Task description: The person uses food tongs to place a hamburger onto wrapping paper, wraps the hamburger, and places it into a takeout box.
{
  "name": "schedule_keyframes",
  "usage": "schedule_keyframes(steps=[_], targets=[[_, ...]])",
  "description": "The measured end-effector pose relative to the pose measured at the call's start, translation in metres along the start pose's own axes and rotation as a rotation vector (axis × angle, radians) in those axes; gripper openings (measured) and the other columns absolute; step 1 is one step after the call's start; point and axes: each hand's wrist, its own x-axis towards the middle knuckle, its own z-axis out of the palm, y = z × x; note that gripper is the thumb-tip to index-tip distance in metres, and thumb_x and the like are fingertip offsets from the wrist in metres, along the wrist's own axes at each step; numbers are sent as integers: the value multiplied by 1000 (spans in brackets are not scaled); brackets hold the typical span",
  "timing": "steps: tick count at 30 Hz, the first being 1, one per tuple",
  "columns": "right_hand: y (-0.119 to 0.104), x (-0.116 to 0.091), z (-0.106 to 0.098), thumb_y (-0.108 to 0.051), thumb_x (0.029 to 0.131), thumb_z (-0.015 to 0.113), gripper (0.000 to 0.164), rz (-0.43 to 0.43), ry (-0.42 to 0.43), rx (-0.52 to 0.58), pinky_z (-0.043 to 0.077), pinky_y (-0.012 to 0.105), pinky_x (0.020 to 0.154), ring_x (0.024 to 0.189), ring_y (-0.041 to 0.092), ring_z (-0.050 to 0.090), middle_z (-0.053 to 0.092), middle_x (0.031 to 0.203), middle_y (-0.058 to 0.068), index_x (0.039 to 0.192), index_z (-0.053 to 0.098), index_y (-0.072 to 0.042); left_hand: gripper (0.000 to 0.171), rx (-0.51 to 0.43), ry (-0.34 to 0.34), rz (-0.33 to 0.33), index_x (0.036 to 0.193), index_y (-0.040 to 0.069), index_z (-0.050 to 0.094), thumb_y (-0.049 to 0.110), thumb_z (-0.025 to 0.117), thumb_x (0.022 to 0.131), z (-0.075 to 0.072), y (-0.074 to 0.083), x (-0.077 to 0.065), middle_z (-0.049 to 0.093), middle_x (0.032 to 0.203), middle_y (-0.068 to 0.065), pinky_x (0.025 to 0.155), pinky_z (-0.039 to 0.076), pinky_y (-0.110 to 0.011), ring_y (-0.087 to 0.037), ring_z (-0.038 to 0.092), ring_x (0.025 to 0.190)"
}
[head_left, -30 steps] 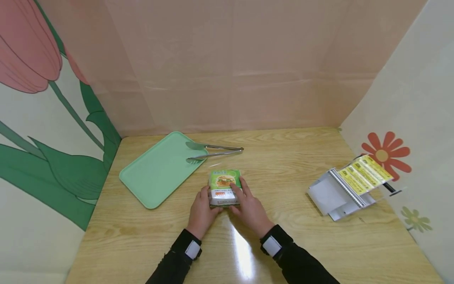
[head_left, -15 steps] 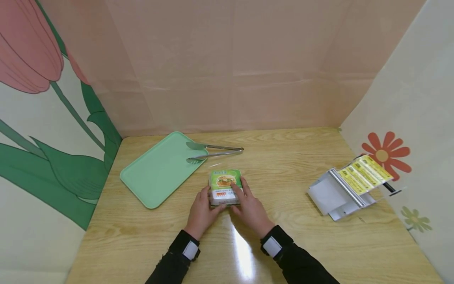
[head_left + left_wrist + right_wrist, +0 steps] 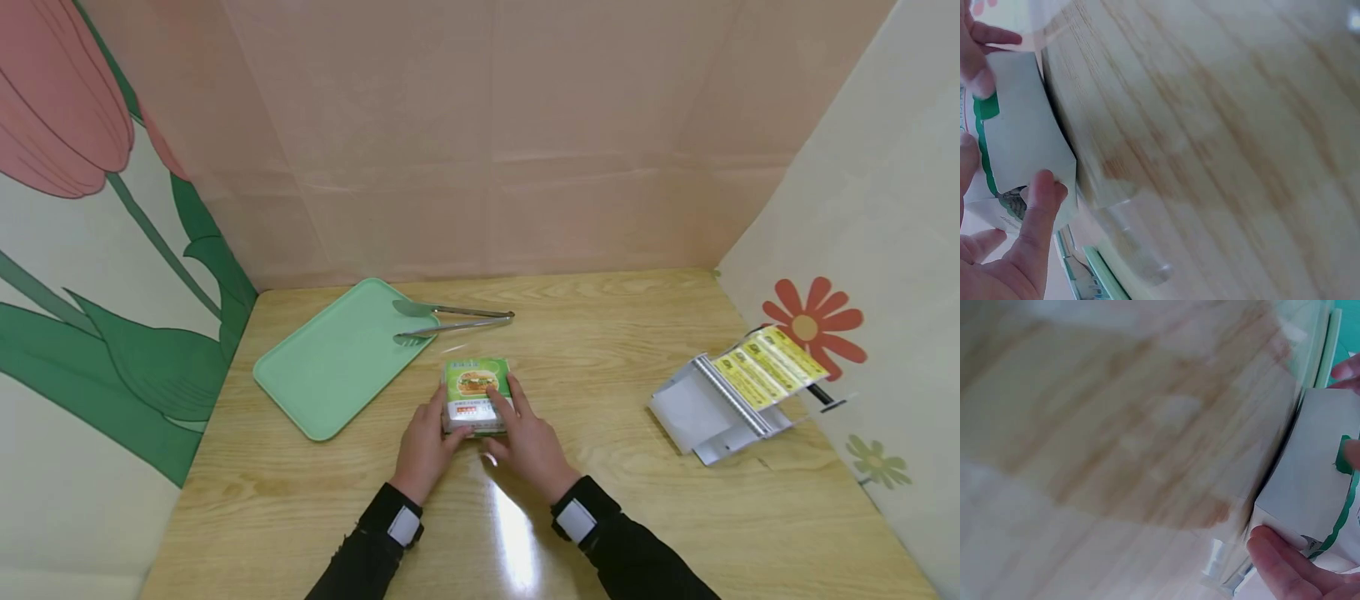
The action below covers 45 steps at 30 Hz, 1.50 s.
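Note:
A burger box (image 3: 467,375) with a green and white lid and a burger picture stands on the wooden table, between both hands. My left hand (image 3: 422,450) grips its near left corner, fingers along the side and thumb at the front edge of the lid. My right hand (image 3: 536,450) holds the right side, one finger lying over the top and the thumb low at the front. From the wrists, the box (image 3: 1029,137) shows a plain white face with a green tab (image 3: 986,105). A fingertip lies at that tab (image 3: 1342,456) in the right wrist view too.
A green tray (image 3: 337,367) lies at the back left, with metal tongs (image 3: 472,321) resting over its right edge. At the right stands a white dispenser-like device (image 3: 720,408) with a metal roller and a yellow label sheet (image 3: 772,367). Patterned walls border the table.
The box stays in place between both hands. My left thumb has shifted slightly along the front edge, and my right thumb has moved a little toward me from it.

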Motion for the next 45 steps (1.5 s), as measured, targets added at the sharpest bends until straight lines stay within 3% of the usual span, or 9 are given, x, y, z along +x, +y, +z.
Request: schedule_keyframes(steps=[3,6,10,15,19,25,32,45], targets=[[4,-1,0,-38,83,70,69,6,10,55,48,33,52,50,18,53,22,153,26,144,41,-23,82,5,7,21,146,6,33,34,74,80,1,-2,0,59,111,-20,80,51,-42,-27,60,94],[9,-1,1,-37,86,68,63,11,13,92,52,39,62,65,28,63,24,151,29,143,42,-27,81,8,14,32,145,6,34,34,74,80,2,-4,1,60,110,-20,80,51,-42,-27,60,93],[12,0,2,-37,87,66,63,1,1,95,54,44,69,82,34,66,30,149,28,144,41,-28,81,7,22,31,144,5,35,33,75,80,2,-6,2,60,109,-20,79,51,-43,-27,60,92],[9,2,1,-36,89,64,61,14,-10,74,52,38,60,64,24,62,31,148,28,144,41,-28,81,-5,10,17,145,5,33,33,74,81,3,-5,2,60,122,-22,88,50,-45,-33,60,106],[6,2,1,-38,90,63,60,29,-20,37,48,33,52,52,18,54,32,148,28,144,40,-28,79,17,-8,29,148,12,32,32,72,83,2,-3,2,62,122,-20,90,49,-43,-30,61,108],[4,2,1,-40,89,62,61,37,-33,19,47,32,51,52,17,53,31,149,26,145,39,-28,74,36,-29,62,148,18,34,30,71,84,1,-5,1,62,124,-18,91,49,-42,-28,61,111],[5,2,-1,-37,86,67,65,14,-1,62,51,34,57,57,19,57,32,149,22,144,40,-25,81,52,-36,52,148,15,33,36,74,81,1,-3,2,40,143,-26,95,47,-49,-40,51,121],[15,3,-5,-31,77,78,80,35,-72,163,49,27,65,67,8,54,29,151,24,145,38,-21,85,102,35,62,142,6,38,41,78,75,7,7,2,41,141,-28,76,53,-50,-43,63,93]])
